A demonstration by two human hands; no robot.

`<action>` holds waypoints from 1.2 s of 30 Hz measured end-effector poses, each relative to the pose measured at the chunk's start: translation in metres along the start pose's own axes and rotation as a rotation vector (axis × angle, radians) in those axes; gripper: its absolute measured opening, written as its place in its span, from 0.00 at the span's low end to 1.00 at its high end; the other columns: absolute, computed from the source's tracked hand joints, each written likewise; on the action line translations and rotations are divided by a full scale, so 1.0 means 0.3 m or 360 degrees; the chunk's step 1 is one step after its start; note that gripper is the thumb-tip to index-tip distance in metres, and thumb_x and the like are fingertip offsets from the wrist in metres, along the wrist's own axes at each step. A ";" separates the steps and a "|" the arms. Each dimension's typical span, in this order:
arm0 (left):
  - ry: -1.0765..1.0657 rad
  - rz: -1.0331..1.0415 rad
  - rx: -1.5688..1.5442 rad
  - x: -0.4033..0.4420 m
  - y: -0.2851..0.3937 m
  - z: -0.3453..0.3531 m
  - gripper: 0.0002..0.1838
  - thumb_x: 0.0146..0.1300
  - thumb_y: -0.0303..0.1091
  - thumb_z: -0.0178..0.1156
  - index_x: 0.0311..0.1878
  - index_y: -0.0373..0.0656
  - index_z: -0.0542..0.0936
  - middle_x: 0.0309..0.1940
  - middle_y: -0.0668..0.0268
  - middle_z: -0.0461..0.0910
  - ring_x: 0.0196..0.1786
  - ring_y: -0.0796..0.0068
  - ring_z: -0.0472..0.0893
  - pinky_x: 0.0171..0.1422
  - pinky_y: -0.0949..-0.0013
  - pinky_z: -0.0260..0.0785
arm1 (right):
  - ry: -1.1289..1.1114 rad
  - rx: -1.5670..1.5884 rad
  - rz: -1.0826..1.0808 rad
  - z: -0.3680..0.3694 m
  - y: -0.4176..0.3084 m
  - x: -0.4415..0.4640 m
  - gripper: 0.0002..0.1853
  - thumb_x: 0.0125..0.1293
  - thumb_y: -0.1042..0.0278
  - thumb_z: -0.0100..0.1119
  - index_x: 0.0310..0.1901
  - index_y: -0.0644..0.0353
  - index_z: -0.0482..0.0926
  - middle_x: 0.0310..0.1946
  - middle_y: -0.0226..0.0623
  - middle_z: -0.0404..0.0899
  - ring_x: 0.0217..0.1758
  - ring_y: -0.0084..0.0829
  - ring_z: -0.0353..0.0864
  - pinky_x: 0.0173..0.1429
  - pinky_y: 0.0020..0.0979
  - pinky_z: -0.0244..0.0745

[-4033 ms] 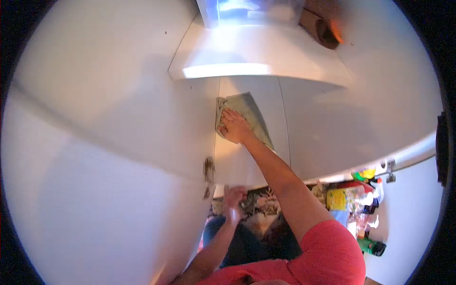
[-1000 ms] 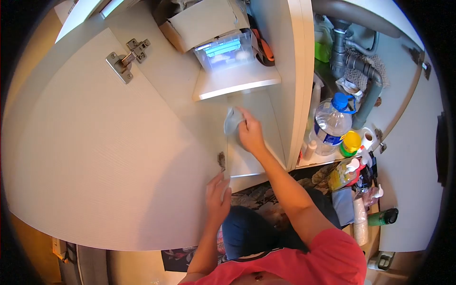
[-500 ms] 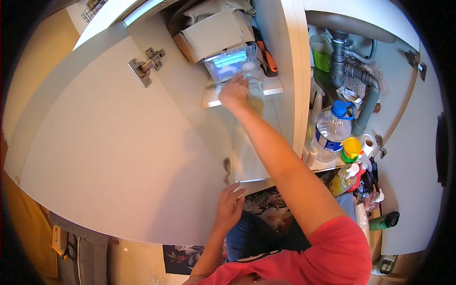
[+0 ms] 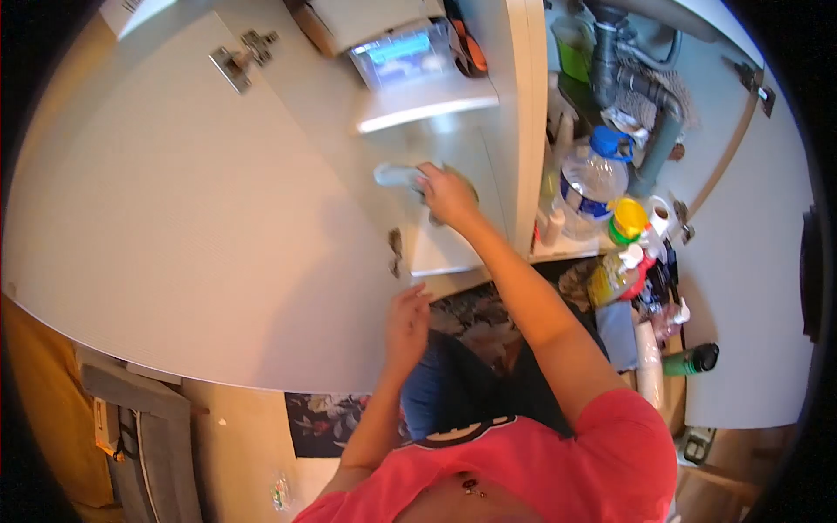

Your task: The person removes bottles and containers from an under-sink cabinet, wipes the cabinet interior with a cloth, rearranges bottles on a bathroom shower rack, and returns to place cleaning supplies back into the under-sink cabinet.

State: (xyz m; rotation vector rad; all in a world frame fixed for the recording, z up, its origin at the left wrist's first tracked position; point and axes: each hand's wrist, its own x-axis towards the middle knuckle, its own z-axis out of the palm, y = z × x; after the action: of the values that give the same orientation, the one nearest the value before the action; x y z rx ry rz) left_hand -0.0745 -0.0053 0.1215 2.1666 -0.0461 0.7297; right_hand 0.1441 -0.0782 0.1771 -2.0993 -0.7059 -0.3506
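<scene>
The big cupboard door stood swung out to my left, which presumably gave my arm room to reach inside. The bottom board of the cupboard lay bare along its front edge. Above it, the shelf carried a cardboard box towards its back, with a clear plastic box in front, nearer the shelf's front edge; set up there, they left the space below open to my hand. In the next compartment a large water bottle stood near the front edge, perhaps because the drain pipe took up the room behind.

The cloth was under the shelf, over the bottom board and towards its left edge. My right hand was closed on it, bunching one part so that a pale flap stuck out to the left; blur hid whether it touched the board. My left hand, well apart from the right, held nothing I could see, its fingers loosely bent beside the board's front left corner, just below the small lower hinge.
</scene>
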 end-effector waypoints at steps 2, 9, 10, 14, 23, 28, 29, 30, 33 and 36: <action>-0.0013 -0.0100 -0.0081 0.002 -0.008 0.017 0.08 0.61 0.26 0.53 0.42 0.38 0.79 0.48 0.56 0.76 0.51 0.60 0.76 0.55 0.65 0.67 | 0.0149 0.0144 0.0275 0.117 0.218 -0.121 0.10 0.61 0.71 0.51 0.44 0.61 0.70 0.36 0.50 0.76 0.40 0.52 0.76 0.41 0.46 0.70; 0.0078 -0.0359 -0.0233 -0.048 -0.232 0.150 0.07 0.63 0.26 0.52 0.42 0.39 0.78 0.45 0.61 0.78 0.46 0.72 0.76 0.51 0.72 0.67 | -0.0275 -0.0449 0.0354 0.175 0.370 -0.229 0.23 0.62 0.58 0.53 0.56 0.59 0.65 0.58 0.56 0.62 0.58 0.57 0.62 0.57 0.53 0.58; 0.0062 -0.0427 -0.0253 -0.056 -0.268 0.180 0.07 0.63 0.26 0.52 0.42 0.39 0.78 0.44 0.61 0.78 0.45 0.73 0.76 0.50 0.72 0.67 | -0.0513 -0.0791 0.0334 0.194 0.396 -0.243 0.25 0.62 0.56 0.52 0.59 0.57 0.65 0.60 0.55 0.61 0.61 0.58 0.59 0.60 0.55 0.55; -0.0016 -0.0542 -0.0250 -0.048 -0.414 0.337 0.07 0.62 0.25 0.53 0.42 0.38 0.78 0.40 0.63 0.79 0.40 0.77 0.76 0.46 0.74 0.68 | -0.0382 -0.0869 0.0263 0.375 0.607 -0.301 0.29 0.67 0.43 0.37 0.66 0.44 0.61 0.71 0.43 0.46 0.71 0.59 0.42 0.70 0.57 0.37; -0.1346 -0.0763 -0.0690 0.009 -0.585 0.595 0.08 0.52 0.27 0.55 0.35 0.39 0.80 0.26 0.60 0.80 0.30 0.71 0.79 0.38 0.69 0.71 | -0.0121 -0.1141 0.0407 0.508 0.789 0.015 0.28 0.68 0.45 0.30 0.66 0.47 0.61 0.69 0.41 0.51 0.71 0.54 0.46 0.72 0.54 0.36; -0.1362 -0.0866 -0.0627 0.001 -0.640 0.547 0.08 0.51 0.30 0.57 0.34 0.38 0.79 0.24 0.61 0.79 0.30 0.71 0.79 0.37 0.68 0.70 | -0.0097 -0.1193 0.0565 0.589 0.889 0.259 0.28 0.67 0.46 0.35 0.64 0.49 0.63 0.69 0.43 0.52 0.69 0.55 0.50 0.72 0.53 0.35; -0.1338 -0.0864 -0.0677 0.002 -0.629 0.546 0.08 0.51 0.30 0.57 0.34 0.39 0.79 0.23 0.61 0.78 0.29 0.72 0.79 0.36 0.68 0.70 | -0.0127 -0.1197 0.0553 0.603 0.923 0.309 0.29 0.66 0.45 0.34 0.65 0.47 0.62 0.69 0.43 0.51 0.69 0.55 0.50 0.72 0.53 0.35; -0.1317 -0.0867 -0.0716 0.004 -0.622 0.539 0.08 0.51 0.30 0.58 0.34 0.40 0.79 0.23 0.61 0.78 0.29 0.72 0.79 0.35 0.68 0.70 | -0.0159 -0.1191 0.0546 0.621 0.950 0.348 0.29 0.66 0.44 0.33 0.66 0.45 0.61 0.70 0.43 0.49 0.68 0.56 0.50 0.72 0.53 0.34; -0.1303 -0.0802 -0.0720 -0.042 -0.646 0.566 0.09 0.50 0.30 0.58 0.36 0.42 0.79 0.24 0.61 0.78 0.28 0.73 0.79 0.33 0.67 0.70 | -0.0111 -0.1346 0.0456 0.625 0.993 0.451 0.29 0.65 0.45 0.35 0.65 0.46 0.62 0.67 0.46 0.56 0.66 0.56 0.55 0.70 0.56 0.42; -0.1262 -0.0706 -0.0725 -0.023 -0.643 0.540 0.12 0.50 0.30 0.58 0.40 0.44 0.78 0.23 0.61 0.78 0.26 0.72 0.79 0.31 0.67 0.70 | 0.0462 -0.1227 0.0063 0.692 1.158 0.609 0.27 0.62 0.47 0.44 0.59 0.52 0.69 0.61 0.47 0.63 0.63 0.57 0.60 0.66 0.58 0.50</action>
State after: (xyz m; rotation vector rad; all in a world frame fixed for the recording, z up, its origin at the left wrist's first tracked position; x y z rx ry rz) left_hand 0.0508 0.0022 -0.0967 1.7975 -0.1239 -0.3831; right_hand 0.4967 -0.0047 -0.0824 -2.6835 -0.3776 -1.0078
